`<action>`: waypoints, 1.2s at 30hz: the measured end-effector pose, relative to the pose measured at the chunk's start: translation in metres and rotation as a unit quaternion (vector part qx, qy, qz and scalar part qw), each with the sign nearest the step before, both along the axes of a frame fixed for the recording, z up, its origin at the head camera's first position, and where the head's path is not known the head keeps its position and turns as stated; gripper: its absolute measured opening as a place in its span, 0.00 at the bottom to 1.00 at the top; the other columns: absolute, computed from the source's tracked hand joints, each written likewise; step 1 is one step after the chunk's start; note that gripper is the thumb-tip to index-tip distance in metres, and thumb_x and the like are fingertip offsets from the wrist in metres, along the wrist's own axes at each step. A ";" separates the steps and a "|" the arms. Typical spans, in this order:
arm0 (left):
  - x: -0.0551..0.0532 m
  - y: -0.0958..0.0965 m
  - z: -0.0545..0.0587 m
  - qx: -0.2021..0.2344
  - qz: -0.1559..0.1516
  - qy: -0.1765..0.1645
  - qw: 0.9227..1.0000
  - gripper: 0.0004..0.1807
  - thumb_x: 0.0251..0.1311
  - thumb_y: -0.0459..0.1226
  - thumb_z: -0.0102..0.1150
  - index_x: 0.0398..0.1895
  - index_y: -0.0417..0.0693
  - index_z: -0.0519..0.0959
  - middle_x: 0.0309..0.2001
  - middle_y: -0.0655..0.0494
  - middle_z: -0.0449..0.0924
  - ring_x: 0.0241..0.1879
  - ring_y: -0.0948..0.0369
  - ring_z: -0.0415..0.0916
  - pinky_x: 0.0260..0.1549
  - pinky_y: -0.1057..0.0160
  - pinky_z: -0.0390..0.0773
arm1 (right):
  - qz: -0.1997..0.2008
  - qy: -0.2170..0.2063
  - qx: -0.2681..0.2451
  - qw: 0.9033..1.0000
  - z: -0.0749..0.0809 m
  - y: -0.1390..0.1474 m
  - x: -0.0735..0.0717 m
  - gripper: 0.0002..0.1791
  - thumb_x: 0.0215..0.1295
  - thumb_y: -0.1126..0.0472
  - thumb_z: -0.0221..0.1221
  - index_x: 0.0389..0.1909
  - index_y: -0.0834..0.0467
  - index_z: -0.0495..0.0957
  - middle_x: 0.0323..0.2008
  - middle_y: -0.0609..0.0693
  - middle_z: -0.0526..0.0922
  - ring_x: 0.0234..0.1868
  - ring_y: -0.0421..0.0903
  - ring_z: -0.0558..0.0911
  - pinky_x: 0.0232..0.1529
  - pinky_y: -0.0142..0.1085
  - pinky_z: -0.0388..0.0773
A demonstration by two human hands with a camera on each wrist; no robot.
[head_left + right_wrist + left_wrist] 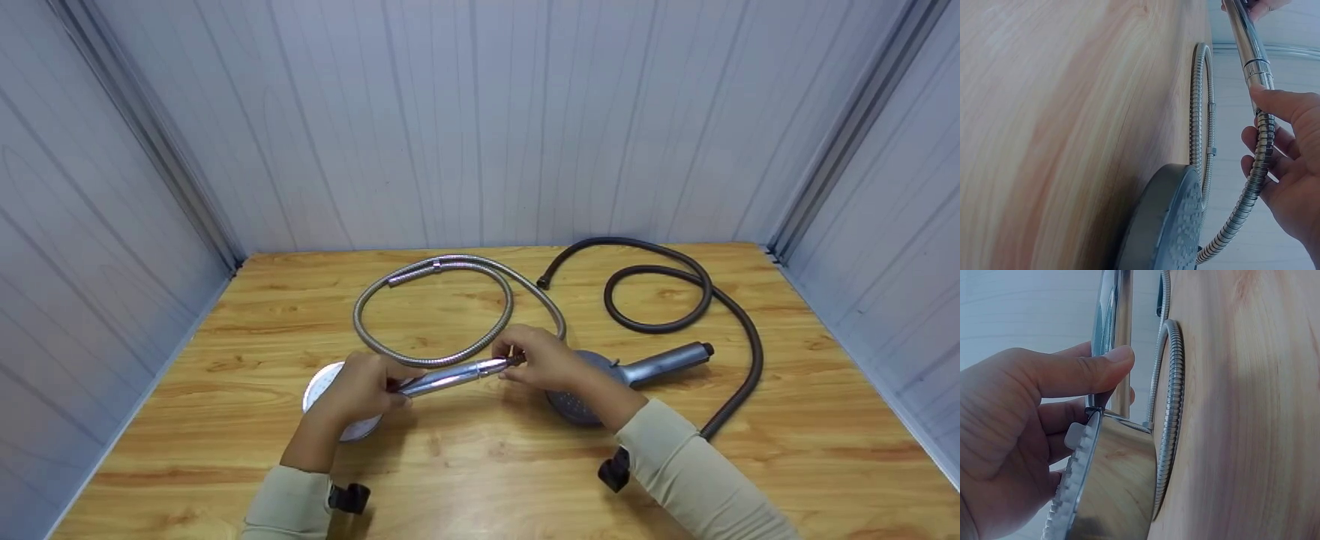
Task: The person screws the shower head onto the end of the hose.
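A chrome shower head (pixel 442 380) is held above the table, its round spray face toward the left. My left hand (pixel 360 390) grips its handle close to the head; in the left wrist view the thumb (pixel 1112 363) lies across the chrome. At the handle's other end, my right hand (pixel 540 356) pinches the end of a silver metal shower hose (pixel 1261 146). The hose end lines up with the handle and meets it at the right thumb (pixel 1280 102). From there the hose bends down and runs to a loop on the table.
A grey shower head (pixel 667 364) lies on the wooden table (pixel 480 465) beneath and beside my right forearm. A dark hose (pixel 754 352) curls at the right, with one end fitting (pixel 543 283) near the middle. Pale panel walls (pixel 480 127) enclose the back and sides.
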State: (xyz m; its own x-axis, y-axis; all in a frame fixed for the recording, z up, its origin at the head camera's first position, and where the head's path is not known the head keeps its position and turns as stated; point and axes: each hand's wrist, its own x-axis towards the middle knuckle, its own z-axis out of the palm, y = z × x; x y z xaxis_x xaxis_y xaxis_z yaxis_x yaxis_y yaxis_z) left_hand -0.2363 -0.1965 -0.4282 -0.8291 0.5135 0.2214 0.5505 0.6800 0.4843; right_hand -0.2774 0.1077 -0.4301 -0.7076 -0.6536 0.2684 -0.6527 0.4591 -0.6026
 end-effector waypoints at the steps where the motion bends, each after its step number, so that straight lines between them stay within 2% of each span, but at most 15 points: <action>1: 0.000 0.000 0.000 -0.001 0.000 0.000 1.000 0.23 0.45 0.28 0.74 0.48 0.51 0.86 0.34 0.63 0.86 0.26 0.65 0.75 0.25 0.67 0.74 | -0.001 -0.001 0.002 1.000 0.000 0.000 0.000 0.10 0.55 0.69 0.69 0.36 0.59 0.78 0.36 0.48 0.78 0.37 0.43 0.77 0.37 0.35 0.77; 9: 0.002 0.001 0.001 -0.004 0.006 -0.008 1.000 0.22 0.45 0.28 0.74 0.47 0.51 0.86 0.35 0.62 0.86 0.27 0.63 0.76 0.26 0.67 0.74 | -0.004 -0.006 0.011 1.000 0.000 0.000 0.000 0.09 0.56 0.68 0.68 0.36 0.58 0.79 0.34 0.46 0.78 0.36 0.41 0.76 0.37 0.34 0.77; 19: 0.001 0.000 0.002 -0.009 0.004 0.007 1.000 0.23 0.44 0.29 0.75 0.47 0.51 0.86 0.36 0.61 0.86 0.26 0.61 0.76 0.25 0.67 0.73 | 0.020 0.002 -0.010 1.000 -0.001 0.001 0.000 0.08 0.59 0.67 0.67 0.38 0.59 0.81 0.32 0.47 0.80 0.33 0.42 0.77 0.35 0.35 0.76; 30: 0.001 0.001 0.003 -0.018 0.007 0.007 1.000 0.22 0.44 0.28 0.74 0.46 0.53 0.87 0.33 0.64 0.86 0.26 0.62 0.74 0.26 0.65 0.72 | 0.019 -0.001 0.001 1.000 -0.002 0.000 -0.002 0.05 0.61 0.66 0.66 0.38 0.60 0.82 0.32 0.46 0.80 0.32 0.41 0.76 0.35 0.34 0.74; 36: 0.001 0.001 0.003 -0.019 0.001 0.010 1.000 0.22 0.44 0.28 0.74 0.46 0.51 0.87 0.34 0.62 0.86 0.26 0.62 0.74 0.25 0.66 0.72 | 0.019 -0.006 0.008 1.000 -0.001 0.000 -0.001 0.05 0.62 0.65 0.65 0.38 0.60 0.82 0.32 0.46 0.81 0.33 0.40 0.75 0.35 0.35 0.74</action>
State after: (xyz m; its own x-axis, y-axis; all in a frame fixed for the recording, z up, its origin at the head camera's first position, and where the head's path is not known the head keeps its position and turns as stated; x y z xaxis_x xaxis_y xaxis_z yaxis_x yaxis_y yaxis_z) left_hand -0.2358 -0.1956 -0.4256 -0.8260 0.5200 0.2175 0.5579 0.6991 0.4473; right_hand -0.2785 0.1080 -0.4309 -0.6857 -0.6836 0.2501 -0.6625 0.4438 -0.6034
